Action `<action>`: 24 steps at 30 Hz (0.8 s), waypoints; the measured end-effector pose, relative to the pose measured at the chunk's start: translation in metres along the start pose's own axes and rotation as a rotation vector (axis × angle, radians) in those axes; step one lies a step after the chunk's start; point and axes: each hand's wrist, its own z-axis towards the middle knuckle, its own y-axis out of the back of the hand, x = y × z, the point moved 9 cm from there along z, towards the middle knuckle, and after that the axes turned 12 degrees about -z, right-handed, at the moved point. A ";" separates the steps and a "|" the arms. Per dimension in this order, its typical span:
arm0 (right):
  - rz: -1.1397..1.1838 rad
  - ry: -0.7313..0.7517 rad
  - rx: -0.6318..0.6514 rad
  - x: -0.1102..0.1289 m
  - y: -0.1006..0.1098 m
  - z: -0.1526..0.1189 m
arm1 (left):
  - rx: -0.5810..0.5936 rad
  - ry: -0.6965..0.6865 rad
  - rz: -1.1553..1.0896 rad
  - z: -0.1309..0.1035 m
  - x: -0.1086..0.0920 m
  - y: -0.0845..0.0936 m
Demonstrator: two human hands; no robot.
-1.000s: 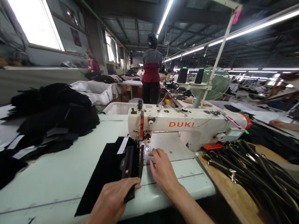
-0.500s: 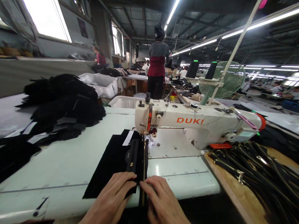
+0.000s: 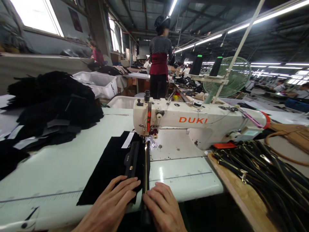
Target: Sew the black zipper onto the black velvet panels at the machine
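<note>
to do this well, i think both hands should press softly and steer, not tug. the zipper [image 3: 145, 167] should lie straight along the edge of the black cloth [image 3: 103, 170], with no bumps near the foot [image 3: 144, 138] of the sewing machine [image 3: 169, 117]. fingertips should stay well away from the needle spot.

the left hand [image 3: 114, 198] lies nearly flat, fingers close together, on the cloth and the low end of the black trim [image 3: 131, 158]. the zipper is between one and two o'clock from it. the right hand [image 3: 164, 203] has bent fingers touching the zipper's near part; its thumb is hidden, so i can't tell if it pinches. most of the zipper runs toward eleven o'clock from there. more zippers [image 3: 248, 164] lie at two o'clock.
</note>
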 end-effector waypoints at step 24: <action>-0.167 0.082 -0.386 0.014 -0.009 0.000 | 0.144 0.045 -0.140 -0.013 0.023 0.001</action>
